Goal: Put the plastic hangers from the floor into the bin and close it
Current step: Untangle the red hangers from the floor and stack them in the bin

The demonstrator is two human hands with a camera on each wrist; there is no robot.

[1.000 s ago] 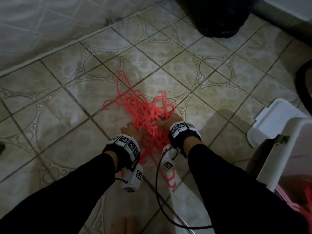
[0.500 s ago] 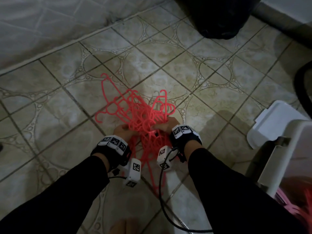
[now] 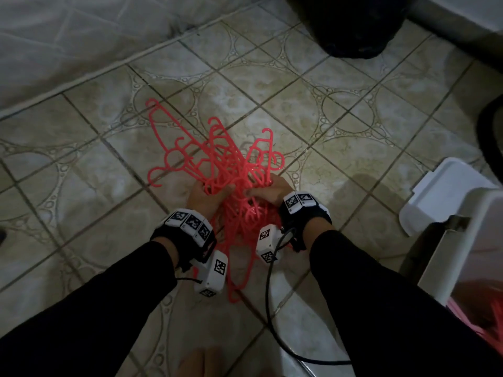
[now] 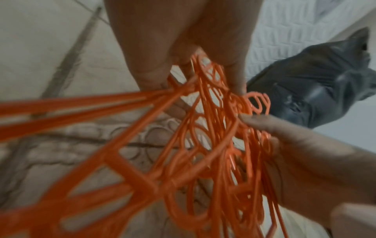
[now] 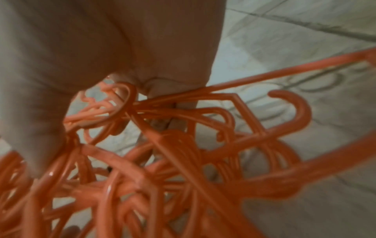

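A tangled bundle of pink-orange plastic hangers (image 3: 226,172) is bunched between both my hands above the tiled floor. My left hand (image 3: 202,195) grips the bundle from its left side, fingers curled into the hangers (image 4: 203,145). My right hand (image 3: 268,190) grips it from the right, fingers curled round several hanger bars (image 5: 162,145). Hooks fan out away from me; long bars hang down toward me between my wrists. The white bin (image 3: 462,254) stands at the right edge with its lid (image 3: 446,191) swung open; pink hangers (image 3: 490,319) show inside.
A black plastic bag (image 3: 351,25) sits on the floor at the top, also in the left wrist view (image 4: 317,83). A pale quilted cover (image 3: 68,36) fills the upper left. A black cable (image 3: 272,308) trails from my right wrist. A bare foot (image 3: 198,363) shows at the bottom.
Both hands have gathered the spread hangers into a tighter bunch and lifted it, the hooks tipping upward and away. My left hand moved in toward the right hand.
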